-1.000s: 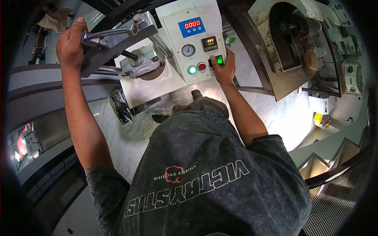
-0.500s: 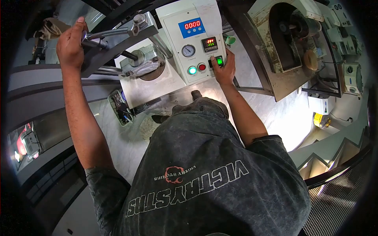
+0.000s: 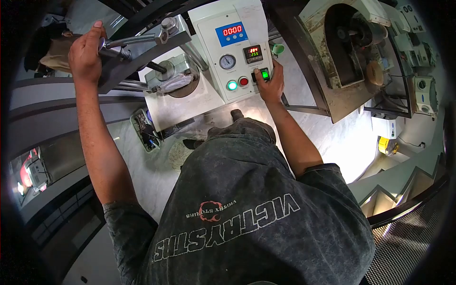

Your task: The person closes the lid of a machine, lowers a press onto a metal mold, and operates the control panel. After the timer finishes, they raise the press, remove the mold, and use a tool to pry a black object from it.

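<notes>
My left hand [image 3: 85,56] is closed round the end of a metal handle [image 3: 130,41] on the press frame at the upper left. My right hand [image 3: 271,81] grips the right edge of the white control box [image 3: 204,23], its thumb by the green-lit switch [image 3: 264,74] and its other fingers partly hidden at the side. A timer display [image 3: 232,33] reads 00:00. Below it are a round gauge [image 3: 227,61], a temperature display [image 3: 253,53], a lit round button [image 3: 232,85] and a red button [image 3: 243,81]. Plastic wrapping [image 3: 175,83] lies against the metal block of the press.
Another person [image 3: 57,52], partly visible, is at the far upper left. A tray of tools [image 3: 145,130] stands below the press table. At the right is a dirty machine [image 3: 317,35] on a brown table [image 3: 349,102]. A green cup [image 3: 278,48] is behind the control box.
In the upper left background, the other person's dark and tan clothing has shifted and shows more. Both my hands keep their places, and the displays read the same.
</notes>
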